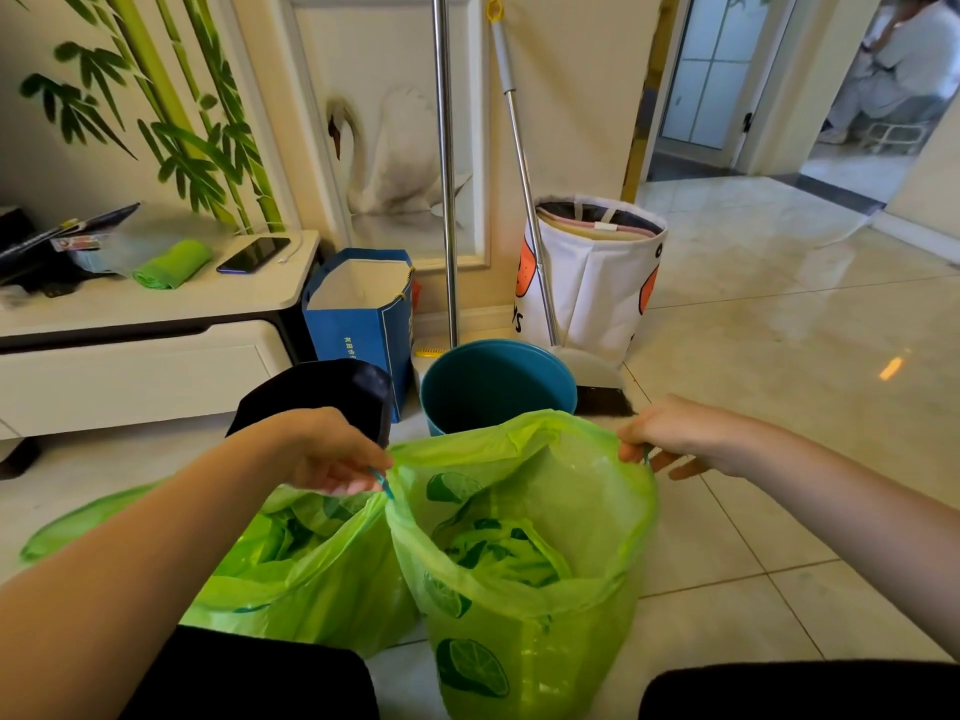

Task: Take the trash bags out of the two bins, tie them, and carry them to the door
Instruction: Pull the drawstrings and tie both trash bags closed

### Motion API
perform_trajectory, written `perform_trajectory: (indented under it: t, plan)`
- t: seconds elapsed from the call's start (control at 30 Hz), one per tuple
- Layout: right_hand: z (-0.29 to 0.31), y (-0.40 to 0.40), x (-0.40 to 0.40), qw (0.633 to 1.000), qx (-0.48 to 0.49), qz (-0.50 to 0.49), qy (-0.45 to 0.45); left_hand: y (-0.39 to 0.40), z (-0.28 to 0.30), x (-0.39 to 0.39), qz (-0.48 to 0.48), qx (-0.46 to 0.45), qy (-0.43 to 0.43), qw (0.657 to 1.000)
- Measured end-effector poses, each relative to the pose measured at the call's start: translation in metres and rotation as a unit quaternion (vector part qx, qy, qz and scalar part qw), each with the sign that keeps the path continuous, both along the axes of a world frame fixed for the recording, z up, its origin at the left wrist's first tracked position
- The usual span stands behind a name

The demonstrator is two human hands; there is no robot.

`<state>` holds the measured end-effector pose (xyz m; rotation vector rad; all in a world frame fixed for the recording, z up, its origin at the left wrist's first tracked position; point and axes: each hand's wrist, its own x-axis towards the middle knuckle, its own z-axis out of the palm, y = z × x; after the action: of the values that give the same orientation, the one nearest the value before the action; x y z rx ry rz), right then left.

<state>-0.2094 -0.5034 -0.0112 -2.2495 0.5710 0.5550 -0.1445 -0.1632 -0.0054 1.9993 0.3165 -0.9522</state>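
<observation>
Head view, near to far: a lime-print green trash bag (524, 579) stands on the floor between the knees, its mouth wide. Left hand (332, 452) and right hand (670, 433) each pinch a drawstring loop in a closed grip. Pulling unevenly could tear the thin rim. A second green bag (306, 569) slumps touching its left side, untied; beyond stand a black bin (322, 392) and blue bin (493, 387).

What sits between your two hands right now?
In the head view, the open mouth of the right green trash bag spans between the left hand and right hand, each pinching a drawstring at its rim.
</observation>
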Motion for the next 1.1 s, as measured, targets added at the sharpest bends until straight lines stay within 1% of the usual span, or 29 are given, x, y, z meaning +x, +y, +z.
perform_trajectory:
  t: [0.07, 0.1, 0.13, 0.17, 0.27, 0.37, 0.43, 0.47, 0.5, 0.57, 0.6, 0.67, 0.7, 0.73, 0.77, 0.83, 0.87, 0.97, 1.1]
  plan:
    - [0.005, -0.002, 0.001, 0.999, -0.030, -0.026, -0.018, 0.003, 0.007, -0.002, -0.019, -0.032, 0.053, 0.998]
    - [0.009, -0.003, 0.002, 0.998, -0.048, -0.032, -0.031, 0.003, 0.012, -0.004, -0.019, -0.055, 0.063, 0.996]
    - [0.013, -0.003, 0.002, 0.997, -0.053, -0.037, -0.046, 0.003, 0.016, -0.004, -0.020, -0.077, 0.055, 0.995]
    - [0.017, -0.003, 0.002, 0.997, -0.037, -0.044, -0.060, 0.002, 0.020, -0.005, -0.021, -0.096, 0.035, 0.995]
    - [0.034, 0.001, 0.003, 0.986, 0.088, -0.089, -0.106, -0.010, 0.030, -0.008, -0.015, -0.164, -0.036, 0.986]
    - [0.057, 0.016, 0.002, 0.955, 0.214, -0.113, -0.170, -0.028, 0.042, -0.016, 0.012, -0.226, -0.131, 0.965]
    - [0.074, 0.027, -0.001, 0.934, 0.265, -0.104, -0.215, -0.039, 0.052, -0.021, 0.028, -0.264, -0.187, 0.946]
    - [0.082, 0.032, -0.004, 0.928, 0.268, -0.090, -0.242, -0.043, 0.056, -0.024, 0.031, -0.279, -0.208, 0.937]
    - [0.089, 0.037, -0.008, 0.927, 0.246, -0.069, -0.275, -0.047, 0.060, -0.025, 0.034, -0.293, -0.226, 0.929]
    - [0.105, 0.044, -0.014, 0.922, 0.164, -0.022, -0.349, -0.055, 0.068, -0.028, 0.040, -0.328, -0.255, 0.909]
    - [0.111, 0.047, -0.016, 0.912, 0.147, -0.009, -0.383, -0.058, 0.071, -0.028, 0.045, -0.352, -0.265, 0.896]
    - [0.120, 0.052, -0.019, 0.885, 0.187, -0.021, -0.425, -0.065, 0.078, -0.029, 0.053, -0.401, -0.275, 0.872]
    - [0.122, 0.054, -0.019, 0.876, 0.214, -0.035, -0.431, -0.068, 0.080, -0.029, 0.057, -0.413, -0.275, 0.866]
    - [0.123, 0.056, -0.019, 0.875, 0.228, -0.045, -0.424, -0.070, 0.080, -0.028, 0.061, -0.409, -0.274, 0.868]
    - [0.122, 0.058, -0.018, 0.883, 0.226, -0.049, -0.409, -0.071, 0.079, -0.028, 0.067, -0.390, -0.273, 0.877]
    - [0.115, 0.062, -0.017, 0.902, 0.204, -0.052, -0.376, -0.071, 0.074, -0.027, 0.072, -0.337, -0.281, 0.896]
    - [0.112, 0.064, -0.016, 0.910, 0.193, -0.049, -0.364, -0.072, 0.072, -0.026, 0.070, -0.322, -0.285, 0.900]
    - [0.108, 0.068, -0.013, 0.919, 0.175, -0.028, -0.353, -0.077, 0.073, -0.026, 0.062, -0.315, -0.297, 0.899]
    - [0.106, 0.076, -0.010, 0.921, 0.190, -0.015, -0.341, -0.084, 0.073, -0.030, 0.061, -0.287, -0.337, 0.895]
